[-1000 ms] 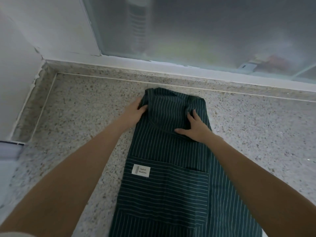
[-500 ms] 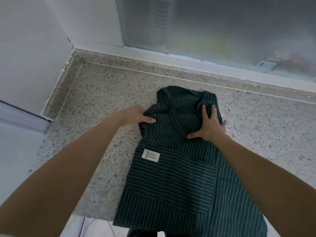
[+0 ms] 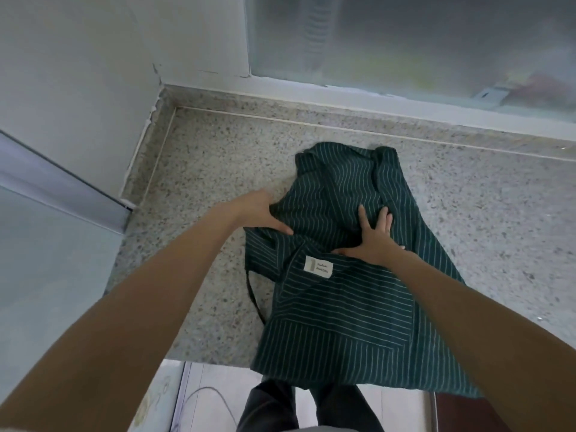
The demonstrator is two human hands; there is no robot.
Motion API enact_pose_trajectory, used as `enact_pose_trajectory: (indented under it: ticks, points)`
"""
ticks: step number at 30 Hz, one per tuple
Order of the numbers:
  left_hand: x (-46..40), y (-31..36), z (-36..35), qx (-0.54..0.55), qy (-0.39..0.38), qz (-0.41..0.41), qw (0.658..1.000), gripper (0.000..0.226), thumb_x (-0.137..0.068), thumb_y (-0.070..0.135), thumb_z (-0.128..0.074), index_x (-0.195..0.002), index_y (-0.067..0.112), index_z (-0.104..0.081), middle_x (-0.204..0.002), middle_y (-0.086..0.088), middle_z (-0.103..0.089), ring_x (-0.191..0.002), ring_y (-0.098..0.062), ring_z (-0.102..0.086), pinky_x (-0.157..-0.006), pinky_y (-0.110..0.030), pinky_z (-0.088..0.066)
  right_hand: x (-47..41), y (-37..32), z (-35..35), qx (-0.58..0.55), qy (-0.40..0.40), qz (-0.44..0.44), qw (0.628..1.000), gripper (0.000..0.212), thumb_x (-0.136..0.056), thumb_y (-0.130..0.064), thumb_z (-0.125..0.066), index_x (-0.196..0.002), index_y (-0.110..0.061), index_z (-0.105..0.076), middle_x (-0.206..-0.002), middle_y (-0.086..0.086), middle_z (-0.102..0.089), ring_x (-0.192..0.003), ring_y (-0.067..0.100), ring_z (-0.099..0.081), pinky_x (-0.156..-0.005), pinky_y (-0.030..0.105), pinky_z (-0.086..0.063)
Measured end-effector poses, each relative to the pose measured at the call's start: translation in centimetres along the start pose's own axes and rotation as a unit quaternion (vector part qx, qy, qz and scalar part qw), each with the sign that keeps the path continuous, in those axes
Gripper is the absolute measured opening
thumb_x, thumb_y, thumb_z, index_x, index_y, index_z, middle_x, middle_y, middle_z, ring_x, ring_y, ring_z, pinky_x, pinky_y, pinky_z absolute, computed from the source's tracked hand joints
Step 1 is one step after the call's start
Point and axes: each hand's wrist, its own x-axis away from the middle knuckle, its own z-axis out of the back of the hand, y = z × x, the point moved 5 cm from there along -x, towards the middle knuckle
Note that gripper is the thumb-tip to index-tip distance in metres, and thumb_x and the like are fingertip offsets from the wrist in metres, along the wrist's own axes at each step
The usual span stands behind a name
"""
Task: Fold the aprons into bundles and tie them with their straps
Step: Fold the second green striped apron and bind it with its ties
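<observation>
A dark green apron (image 3: 339,313) with thin white stripes lies lengthwise on the speckled stone counter (image 3: 202,188), its lower end hanging over the front edge. Its top part is folded back toward me in a bunched layer. My left hand (image 3: 265,213) grips the left edge of that folded layer, thumb on top. My right hand (image 3: 372,236) presses flat on the fold with fingers spread. A small white label (image 3: 318,267) sits on the pocket just below my hands. One dark strap (image 3: 254,299) trails off the apron's left side.
A frosted window (image 3: 405,42) runs along the back of the counter and a white wall (image 3: 93,73) closes the left side. Below the counter's front edge I see my dark trousers (image 3: 280,403), floor tiles and a thin cable (image 3: 215,397).
Both hands have drawn the folded top of the apron closer to me, down to the label. The apron has slid toward the front edge and a strap now shows on its left.
</observation>
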Motion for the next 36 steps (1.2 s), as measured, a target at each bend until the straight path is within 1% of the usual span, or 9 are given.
enact_pose_trajectory:
  ticks: [3,7,10,14,21,25,29,32,36]
  points:
    - [1.2,-1.7,0.5,-0.066,-0.054,0.044,0.995,0.04,-0.081,0.046,-0.067,-0.103,0.013,-0.065,-0.097,0.002,-0.063,-0.086,-0.013,-0.057,-0.076,-0.021,-0.047,0.3,0.0,-0.2,0.023,0.006,-0.008,1.0,0.123,-0.07,-0.065,-0.067,-0.14,-0.037,0.03,-0.143,0.011,0.045,-0.137,0.032,0.033,-0.107,0.069,-0.013]
    - [2.4,-2.4,0.5,0.231,-0.001,-0.025,0.973,0.033,-0.096,0.035,-0.047,-0.118,0.014,-0.059,-0.112,0.005,-0.063,-0.099,-0.007,-0.059,-0.085,-0.015,-0.045,0.9,-0.7,-0.3,0.002,0.029,-0.032,0.999,0.124,-0.066,-0.07,-0.065,-0.139,-0.041,0.03,-0.145,0.007,0.045,-0.138,0.028,0.032,-0.101,0.075,-0.009]
    - [2.0,-2.3,-0.1,0.147,0.119,-0.07,0.98,0.032,-0.101,0.031,-0.036,-0.104,0.005,-0.055,-0.095,-0.003,-0.06,-0.085,-0.014,-0.055,-0.07,-0.017,-0.042,1.5,-1.3,-0.4,-0.034,0.084,-0.028,0.996,0.121,-0.066,-0.071,-0.065,-0.144,-0.039,0.022,-0.15,0.006,0.037,-0.141,0.027,0.028,-0.101,0.074,-0.008]
    - [1.4,-2.6,-1.3,0.065,0.238,-0.072,0.966,0.025,-0.102,0.025,-0.033,-0.086,0.009,-0.042,-0.068,0.001,-0.043,-0.065,-0.014,-0.042,-0.054,-0.017,-0.031,4.7,-2.3,-1.5,-0.044,0.273,-0.033,0.96,0.101,-0.083,-0.06,-0.055,-0.151,-0.021,0.009,-0.156,0.017,0.012,-0.145,0.033,0.012,-0.105,0.071,-0.015]
    - [2.4,-3.3,-0.8,-0.007,0.27,-0.019,0.963,0.036,-0.101,0.031,-0.038,-0.098,0.001,-0.058,-0.085,-0.015,-0.061,-0.074,-0.023,-0.052,-0.062,-0.029,-0.039,4.7,-0.5,-5.5,-0.092,0.061,-0.09,0.99,0.11,-0.069,-0.084,-0.039,-0.145,-0.034,0.024,-0.151,0.01,0.034,-0.14,0.033,0.028,-0.102,0.075,-0.004]
    - [4.3,-3.7,0.4,0.068,0.145,0.007,0.987,0.033,-0.085,0.048,-0.061,-0.083,0.016,-0.062,-0.072,0.006,-0.053,-0.067,-0.008,-0.049,-0.056,-0.012,-0.036,4.6,0.5,-4.5,-0.058,0.025,-0.069,0.996,0.104,-0.066,-0.087,-0.032,-0.142,-0.043,0.024,-0.15,0.006,0.037,-0.139,0.032,0.03,-0.101,0.075,-0.003]
    - [5.7,-5.8,-0.8,0.068,-0.065,0.065,0.993,0.031,-0.072,0.032,-0.077,-0.096,0.014,-0.066,-0.099,0.004,-0.067,-0.097,-0.014,-0.06,-0.093,-0.025,-0.044,3.9,1.5,-2.9,-0.063,-0.002,-0.044,0.997,0.107,-0.056,-0.088,-0.027,-0.142,-0.046,0.02,-0.15,0.004,0.036,-0.139,0.032,0.03,-0.105,0.072,-0.001]
    - [5.5,-7.0,-0.7,0.094,0.031,0.051,0.994,0.02,-0.084,0.021,-0.069,-0.095,0.003,-0.069,-0.098,-0.007,-0.068,-0.099,-0.026,-0.061,-0.086,-0.03,-0.048,3.7,1.8,-2.6,-0.05,-0.022,-0.035,0.998,0.118,-0.047,-0.089,-0.035,-0.141,-0.045,0.023,-0.149,0.006,0.038,-0.137,0.035,0.031,-0.107,0.07,-0.003]
    - [5.1,-6.0,-2.4,0.383,0.132,0.009,0.914,0.026,-0.098,0.02,-0.047,-0.12,0.011,-0.057,-0.114,-0.001,-0.063,-0.105,-0.018,-0.059,-0.089,-0.023,-0.048,3.9,1.8,-2.8,-0.028,-0.032,-0.024,0.999,0.132,-0.039,-0.087,-0.047,-0.14,-0.043,0.026,-0.147,0.008,0.041,-0.136,0.038,0.033,-0.107,0.07,-0.004]
